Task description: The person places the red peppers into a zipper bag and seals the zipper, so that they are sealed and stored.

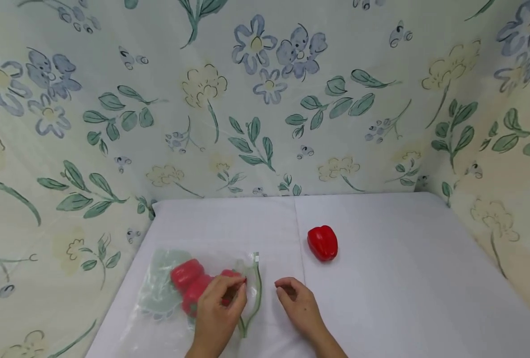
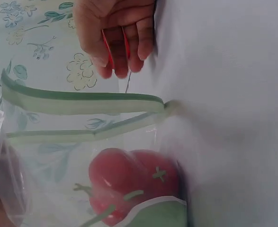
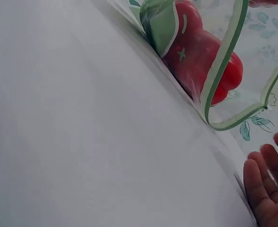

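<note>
A clear zip bag (image 1: 157, 298) with a green zip strip (image 2: 82, 96) lies on the left of the table, its mouth gaping toward the right. Inside it are several red bell peppers (image 1: 187, 274), blurred by the film. The left hand (image 1: 217, 311) pinches the bag's upper rim between thumb and fingers; in the left wrist view it is mostly out of frame. Just right of the mouth, the right hand (image 1: 301, 306) hovers with loosely bent fingers (image 3: 255, 182) and holds nothing. Beyond it, one red bell pepper (image 1: 322, 243) lies loose on the table.
A white cloth (image 1: 403, 278) covers the table, with a crease running from back to front near the loose pepper. Floral fabric (image 1: 265, 124) hangs behind the table and along both sides.
</note>
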A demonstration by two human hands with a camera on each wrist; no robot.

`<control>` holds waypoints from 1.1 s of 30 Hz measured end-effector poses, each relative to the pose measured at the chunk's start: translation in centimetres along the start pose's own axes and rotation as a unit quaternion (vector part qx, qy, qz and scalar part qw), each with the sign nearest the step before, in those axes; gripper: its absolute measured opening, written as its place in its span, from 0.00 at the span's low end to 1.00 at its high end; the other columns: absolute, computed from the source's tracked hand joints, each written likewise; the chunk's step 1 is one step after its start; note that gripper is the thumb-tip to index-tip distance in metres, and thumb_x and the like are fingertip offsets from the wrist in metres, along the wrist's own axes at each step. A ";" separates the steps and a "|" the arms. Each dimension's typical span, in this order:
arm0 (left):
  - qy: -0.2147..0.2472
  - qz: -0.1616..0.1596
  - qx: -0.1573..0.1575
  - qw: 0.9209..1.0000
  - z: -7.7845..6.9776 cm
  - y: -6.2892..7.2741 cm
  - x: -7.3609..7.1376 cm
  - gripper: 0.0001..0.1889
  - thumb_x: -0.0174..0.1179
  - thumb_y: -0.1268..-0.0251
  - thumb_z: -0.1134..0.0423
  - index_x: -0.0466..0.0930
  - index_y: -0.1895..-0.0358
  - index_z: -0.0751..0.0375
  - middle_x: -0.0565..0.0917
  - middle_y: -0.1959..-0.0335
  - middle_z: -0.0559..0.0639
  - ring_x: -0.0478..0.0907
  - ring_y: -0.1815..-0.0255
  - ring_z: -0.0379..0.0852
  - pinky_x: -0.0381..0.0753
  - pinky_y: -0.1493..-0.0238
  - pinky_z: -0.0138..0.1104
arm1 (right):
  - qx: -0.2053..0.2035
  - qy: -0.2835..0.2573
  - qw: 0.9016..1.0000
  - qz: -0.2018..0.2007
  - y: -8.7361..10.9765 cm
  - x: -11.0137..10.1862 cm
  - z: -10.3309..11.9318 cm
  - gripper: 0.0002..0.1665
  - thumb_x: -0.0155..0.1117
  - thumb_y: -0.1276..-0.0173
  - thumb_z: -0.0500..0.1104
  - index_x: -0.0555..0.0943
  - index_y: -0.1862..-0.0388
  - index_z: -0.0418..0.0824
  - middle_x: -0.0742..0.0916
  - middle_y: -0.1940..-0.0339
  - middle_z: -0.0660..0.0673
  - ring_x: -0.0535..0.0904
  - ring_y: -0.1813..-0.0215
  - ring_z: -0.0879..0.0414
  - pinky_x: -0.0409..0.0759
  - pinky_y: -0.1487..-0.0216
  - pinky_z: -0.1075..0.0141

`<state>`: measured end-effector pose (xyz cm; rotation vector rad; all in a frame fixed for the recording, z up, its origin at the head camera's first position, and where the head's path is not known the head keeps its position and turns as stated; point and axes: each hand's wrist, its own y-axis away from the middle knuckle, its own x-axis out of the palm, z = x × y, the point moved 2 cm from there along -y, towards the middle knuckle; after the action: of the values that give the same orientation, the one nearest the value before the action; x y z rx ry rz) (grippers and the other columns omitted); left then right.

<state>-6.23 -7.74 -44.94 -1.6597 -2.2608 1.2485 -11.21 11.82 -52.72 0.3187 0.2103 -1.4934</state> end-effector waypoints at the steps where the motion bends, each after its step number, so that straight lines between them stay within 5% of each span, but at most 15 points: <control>1: 0.005 -0.001 0.003 1.000 0.0 -0.2 -0.1 0.15 0.71 0.45 0.76 0.86 0.58 0.53 0.85 0.66 0.45 0.80 0.68 0.34 0.83 0.66 0.21 | 0.004 0.002 1.000 -0.021 0.1 -0.2 0.1 0.09 0.64 0.28 0.43 0.85 0.52 0.45 0.89 0.54 0.49 0.83 0.52 0.58 0.82 0.54 0.71; 4: 0.014 -0.010 0.020 1.000 0.2 -0.4 -0.1 0.16 0.72 0.49 0.79 0.86 0.58 0.57 0.85 0.67 0.47 0.80 0.70 0.35 0.83 0.68 0.21 | -0.011 0.019 0.993 -0.120 -0.1 -1.3 0.5 0.08 0.65 0.30 0.39 0.85 0.54 0.46 0.87 0.53 0.49 0.81 0.52 0.58 0.83 0.53 0.68; 6: 0.022 -0.013 0.026 0.999 0.5 -0.4 -0.1 0.18 0.72 0.51 0.81 0.86 0.58 0.58 0.85 0.67 0.49 0.80 0.71 0.36 0.82 0.69 0.21 | -0.031 0.048 0.979 -0.196 -0.9 -2.7 1.1 0.11 0.67 0.33 0.37 0.84 0.52 0.44 0.83 0.49 0.46 0.78 0.46 0.53 0.84 0.50 0.60; 8: 0.028 -0.018 0.027 0.999 0.7 -0.4 -0.1 0.19 0.72 0.53 0.82 0.86 0.58 0.58 0.85 0.67 0.51 0.80 0.71 0.37 0.82 0.70 0.21 | -0.040 0.088 0.963 -0.250 -2.4 -4.3 1.5 0.22 0.72 0.38 0.38 0.81 0.45 0.43 0.78 0.39 0.42 0.72 0.36 0.48 0.85 0.47 0.49; 10: 0.030 -0.020 0.019 0.999 0.9 -0.4 -0.2 0.20 0.73 0.53 0.81 0.86 0.58 0.57 0.85 0.67 0.50 0.80 0.71 0.37 0.81 0.71 0.21 | -0.030 0.126 0.956 -0.263 -4.4 -6.0 1.9 0.36 0.76 0.42 0.40 0.74 0.34 0.44 0.69 0.28 0.38 0.63 0.27 0.42 0.84 0.43 0.40; 14: 0.011 -0.026 0.008 1.000 1.0 -0.6 -0.4 0.21 0.74 0.52 0.79 0.86 0.57 0.52 0.84 0.67 0.43 0.80 0.71 0.35 0.81 0.72 0.21 | 0.014 0.206 0.959 -0.193 -8.2 -8.2 2.4 0.57 0.78 0.44 0.47 0.57 0.20 0.48 0.59 0.19 0.34 0.57 0.22 0.32 0.81 0.43 0.34; 18: 0.015 -0.030 0.010 0.999 1.1 -0.7 -0.6 0.19 0.74 0.50 0.78 0.86 0.57 0.54 0.85 0.68 0.45 0.80 0.72 0.36 0.80 0.72 0.20 | 0.048 0.240 0.961 -0.128 -9.3 -8.9 3.0 0.59 0.77 0.42 0.48 0.53 0.17 0.49 0.65 0.25 0.30 0.63 0.26 0.30 0.82 0.43 0.35; 23: 0.021 -0.038 0.008 0.999 1.3 -1.0 -0.9 0.18 0.72 0.50 0.79 0.87 0.57 0.56 0.85 0.68 0.49 0.80 0.71 0.37 0.80 0.72 0.20 | 0.054 0.135 0.985 -0.089 -6.9 -7.3 4.5 0.48 0.74 0.39 0.51 0.62 0.24 0.46 0.71 0.31 0.33 0.69 0.29 0.33 0.85 0.45 0.39; 27: -0.001 -0.033 -0.033 0.999 1.2 -1.2 -1.1 0.17 0.73 0.48 0.78 0.87 0.58 0.53 0.84 0.68 0.41 0.79 0.71 0.33 0.82 0.71 0.21 | 0.049 0.037 0.998 -0.027 -3.9 -4.3 5.4 0.41 0.75 0.40 0.59 0.71 0.34 0.44 0.78 0.37 0.38 0.77 0.39 0.39 0.90 0.55 0.51; 33: -0.022 -0.007 -0.103 0.994 0.9 -1.1 -1.2 0.14 0.74 0.45 0.72 0.87 0.57 0.51 0.83 0.67 0.35 0.78 0.71 0.29 0.85 0.69 0.25 | 0.065 0.056 0.996 0.014 -1.1 -0.3 4.6 0.38 0.76 0.44 0.65 0.76 0.44 0.44 0.85 0.47 0.42 0.82 0.51 0.49 0.88 0.61 0.57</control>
<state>-7.02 -9.34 -44.33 -1.6919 -2.4986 1.0913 -12.59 10.54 -48.36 0.5087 0.1984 -1.4657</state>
